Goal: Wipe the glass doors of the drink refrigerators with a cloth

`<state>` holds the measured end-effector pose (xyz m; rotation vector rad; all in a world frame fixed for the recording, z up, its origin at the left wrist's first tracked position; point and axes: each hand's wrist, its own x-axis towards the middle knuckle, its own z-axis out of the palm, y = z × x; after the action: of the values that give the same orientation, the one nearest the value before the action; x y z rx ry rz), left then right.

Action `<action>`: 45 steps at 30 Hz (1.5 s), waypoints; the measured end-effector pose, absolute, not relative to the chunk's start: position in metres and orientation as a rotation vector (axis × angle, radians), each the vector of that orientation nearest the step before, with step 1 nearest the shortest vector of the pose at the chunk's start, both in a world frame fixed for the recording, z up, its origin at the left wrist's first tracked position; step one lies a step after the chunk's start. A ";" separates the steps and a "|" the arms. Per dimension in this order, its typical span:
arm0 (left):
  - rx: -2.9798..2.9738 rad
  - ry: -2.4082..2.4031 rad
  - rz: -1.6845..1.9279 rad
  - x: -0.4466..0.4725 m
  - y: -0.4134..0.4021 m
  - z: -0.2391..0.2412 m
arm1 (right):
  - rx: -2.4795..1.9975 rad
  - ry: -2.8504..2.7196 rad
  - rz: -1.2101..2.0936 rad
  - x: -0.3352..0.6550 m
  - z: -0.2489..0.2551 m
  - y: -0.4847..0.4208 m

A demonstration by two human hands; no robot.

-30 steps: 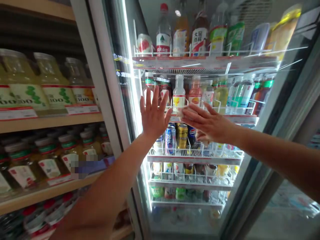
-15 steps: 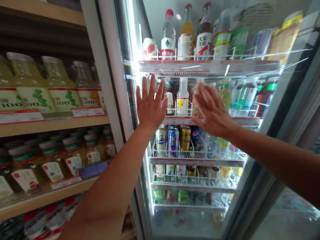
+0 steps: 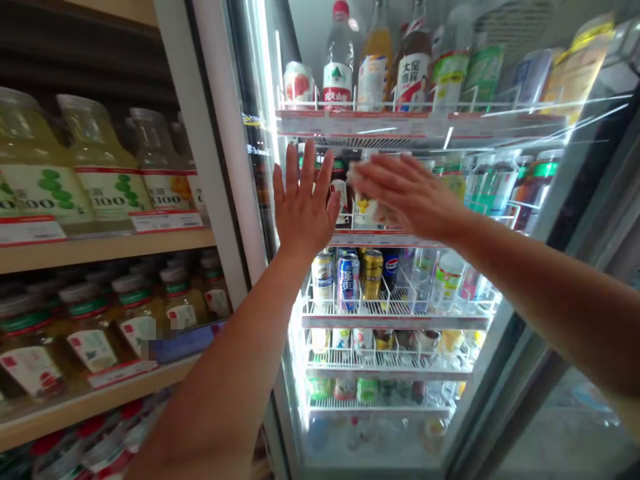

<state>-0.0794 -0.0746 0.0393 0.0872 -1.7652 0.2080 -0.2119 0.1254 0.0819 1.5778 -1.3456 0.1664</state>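
My left hand [image 3: 306, 203] is raised with its fingers spread and its palm flat toward the glass door of a drinks fridge. My right hand [image 3: 417, 197] lies to the right of it, palm to the glass, over a crumpled pale cloth [image 3: 387, 215]. Only the edges of the cloth show, past the fingertips and below the palm; the rest is hidden. Behind the glass, close to both hands, a bottle with a yellow fruit label [image 3: 364, 208] is partly covered by the right hand. The second wire shelf [image 3: 360, 238] runs just below the hands.
Cans, among them a blue can [image 3: 347, 280] and a gold can [image 3: 372, 275], stand lower in the fridge. Tall bottles, one with a red cap [image 3: 339, 63], fill the top shelf. Wooden shelving [image 3: 100, 248] with juice bottles [image 3: 103, 160] is at the left.
My right hand has slid left across the glass with the cloth, nearer to the left hand. The left hand stays in nearly the same place. The view has shifted slightly.
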 end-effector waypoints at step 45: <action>0.049 -1.703 0.278 -0.081 -0.076 0.040 | 0.879 -1.342 0.541 -0.305 -0.024 0.254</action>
<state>-0.0809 -0.0759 0.0405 0.0494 -1.7025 0.2776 -0.3052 0.2541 -0.0241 0.8790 -1.3425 0.5408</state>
